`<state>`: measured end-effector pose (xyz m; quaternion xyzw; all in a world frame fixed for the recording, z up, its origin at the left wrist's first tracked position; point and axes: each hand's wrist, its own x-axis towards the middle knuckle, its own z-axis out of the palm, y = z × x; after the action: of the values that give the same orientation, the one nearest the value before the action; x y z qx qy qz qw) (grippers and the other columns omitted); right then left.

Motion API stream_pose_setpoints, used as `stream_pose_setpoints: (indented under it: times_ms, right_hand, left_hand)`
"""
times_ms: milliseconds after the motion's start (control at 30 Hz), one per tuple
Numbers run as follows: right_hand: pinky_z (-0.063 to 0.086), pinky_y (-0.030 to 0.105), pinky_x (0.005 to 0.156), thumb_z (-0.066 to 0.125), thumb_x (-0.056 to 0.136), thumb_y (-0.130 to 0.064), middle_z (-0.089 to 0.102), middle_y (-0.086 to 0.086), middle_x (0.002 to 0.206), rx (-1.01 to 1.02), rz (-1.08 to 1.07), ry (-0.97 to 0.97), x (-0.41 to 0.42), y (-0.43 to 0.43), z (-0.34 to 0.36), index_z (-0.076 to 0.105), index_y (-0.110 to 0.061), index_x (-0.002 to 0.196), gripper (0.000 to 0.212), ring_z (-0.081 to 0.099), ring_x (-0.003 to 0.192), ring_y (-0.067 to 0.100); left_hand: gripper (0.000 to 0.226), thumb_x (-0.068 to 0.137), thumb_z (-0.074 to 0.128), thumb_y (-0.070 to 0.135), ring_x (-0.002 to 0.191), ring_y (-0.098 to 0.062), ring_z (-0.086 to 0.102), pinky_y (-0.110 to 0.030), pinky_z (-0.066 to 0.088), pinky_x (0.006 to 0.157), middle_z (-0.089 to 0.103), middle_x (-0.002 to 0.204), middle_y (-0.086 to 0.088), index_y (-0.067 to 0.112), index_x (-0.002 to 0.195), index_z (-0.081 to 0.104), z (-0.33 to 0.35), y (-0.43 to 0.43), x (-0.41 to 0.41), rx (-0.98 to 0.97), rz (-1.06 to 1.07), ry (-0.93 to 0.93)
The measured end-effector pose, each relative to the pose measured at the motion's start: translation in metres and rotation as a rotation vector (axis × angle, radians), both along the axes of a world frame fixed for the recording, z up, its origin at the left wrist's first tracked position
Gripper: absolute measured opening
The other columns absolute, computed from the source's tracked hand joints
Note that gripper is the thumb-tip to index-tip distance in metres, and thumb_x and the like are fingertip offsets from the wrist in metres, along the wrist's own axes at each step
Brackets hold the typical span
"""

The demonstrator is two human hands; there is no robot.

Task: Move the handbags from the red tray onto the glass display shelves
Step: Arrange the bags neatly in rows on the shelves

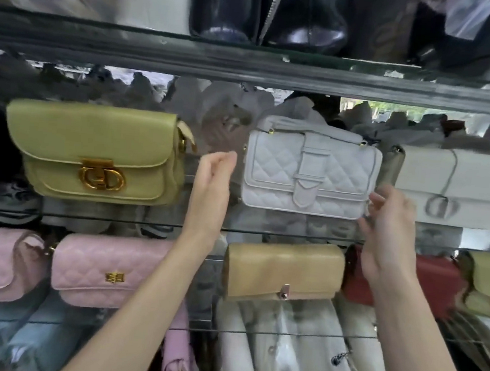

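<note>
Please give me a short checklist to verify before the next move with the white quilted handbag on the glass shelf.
1. White quilted handbag with a buckle strap stands upright on the glass shelf: ok.
2. Left hand is off the bag, fingers relaxed, with a gap to the bag's left side: ok.
3. Right hand is at the bag's lower right corner, but whether its fingers touch the bag: cannot tell.
4. Space to the yellow-green flap handbag with a gold clasp on the left: ok.
5. Space to the smooth white flap handbag on the right is very narrow, and whether they touch: cannot tell.
</note>
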<state>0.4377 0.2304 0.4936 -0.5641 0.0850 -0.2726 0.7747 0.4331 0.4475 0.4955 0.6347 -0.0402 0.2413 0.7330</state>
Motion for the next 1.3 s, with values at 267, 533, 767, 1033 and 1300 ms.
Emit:
stream_pose_setpoints:
  times_ms: [267,533,767,1033,1300]
  right_hand:
    - [0.048,0.032,0.105,0.036,0.105,-0.059,0.055,-0.006,0.145,0.045,0.268,-0.038,0.031,-0.026,0.002,0.03,-0.027,0.156,0.061,0.057,0.125,0.007]
    - [0.03,0.049,0.123,0.037,0.094,-0.076,0.042,-0.008,0.158,0.069,0.28,-0.054,0.043,-0.03,-0.004,0.022,-0.033,0.16,0.08,0.043,0.142,0.012]
    - [0.029,0.046,0.123,0.039,0.087,-0.083,0.04,-0.009,0.16,0.077,0.274,-0.093,0.045,-0.028,-0.005,0.018,-0.038,0.161,0.089,0.043,0.142,0.009]
    - [0.037,0.038,0.117,0.022,0.103,-0.067,0.049,-0.001,0.146,0.075,0.323,-0.174,0.033,-0.037,-0.01,0.015,-0.029,0.164,0.071,0.051,0.13,0.009]
    - [0.037,0.031,0.111,0.022,0.103,-0.066,0.05,-0.014,0.134,0.056,0.339,-0.164,0.025,-0.026,-0.007,0.025,-0.034,0.158,0.064,0.053,0.106,-0.006]
  left_hand:
    - [0.054,0.1,0.033,0.065,0.115,-0.006,0.059,-0.036,0.048,0.09,0.065,0.127,0.01,0.03,0.134,0.055,0.015,-0.033,0.023,-0.137,-0.012,0.126]
    - [0.049,0.101,0.021,0.065,0.083,0.012,0.068,-0.025,0.05,0.075,0.073,0.087,0.029,0.04,0.105,0.063,0.009,-0.041,0.027,-0.079,-0.035,0.062]
    - [0.051,0.1,0.019,0.067,0.076,0.021,0.063,-0.024,0.045,0.077,0.07,0.08,0.036,0.039,0.101,0.062,0.007,-0.039,0.016,-0.056,-0.022,0.073]
    - [0.071,0.096,0.02,0.074,0.101,0.004,0.052,-0.045,0.035,0.113,0.059,0.125,0.02,0.03,0.143,0.05,0.006,-0.04,0.01,-0.136,-0.029,0.088]
    - [0.049,0.096,0.018,0.073,0.101,0.01,0.056,-0.031,0.043,0.092,0.065,0.1,0.03,0.046,0.109,0.056,0.009,-0.038,0.008,-0.109,-0.057,0.08]
